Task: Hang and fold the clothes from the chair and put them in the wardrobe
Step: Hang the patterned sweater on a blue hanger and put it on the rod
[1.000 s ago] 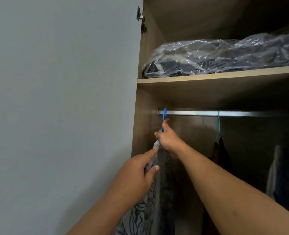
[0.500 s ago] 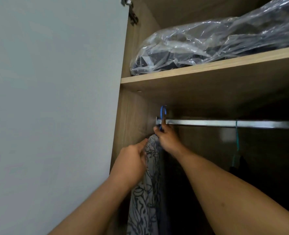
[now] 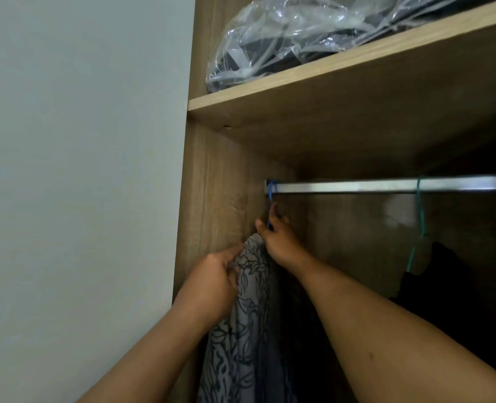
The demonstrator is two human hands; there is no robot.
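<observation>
Lowered since a moment ago, the blue hanger (image 3: 271, 189) now hooks the rail (image 3: 386, 186) at its left end — right hand (image 3: 278, 238) pinching its neck, left hand (image 3: 211, 283) gripping the patterned garment (image 3: 249, 315) hanging below.

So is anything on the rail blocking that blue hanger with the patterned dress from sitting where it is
Nothing visible does. The blue hanger is hooked over the rail at its far left end, by the wardrobe wall. The right hand pinches its neck; the left hand holds the patterned dress. The green hanger hangs well to the right.
</observation>
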